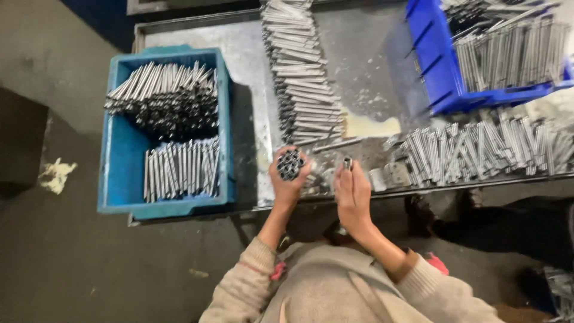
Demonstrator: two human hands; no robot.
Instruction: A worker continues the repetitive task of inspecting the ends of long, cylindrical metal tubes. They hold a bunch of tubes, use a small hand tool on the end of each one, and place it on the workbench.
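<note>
Left hand (288, 179) clamped round tube bundle (290, 164) | right hand (353, 191) pinching single tube (347, 162) — best fed end-first, bundle held square — ends flush.

A scuffed grey metal workbench (251, 66) carries everything here. At 9 o'clock on it sits a teal plastic bin (122, 149); at 12 o'clock a long row of short metal tubes (302, 78) lies straight on the top. A blue crate (439, 66) stands at 2 o'clock, and at 3 o'clock a scattered row of tubes (478, 152) lies along the front edge. A pale patch (371, 127) marks the middle.
</note>
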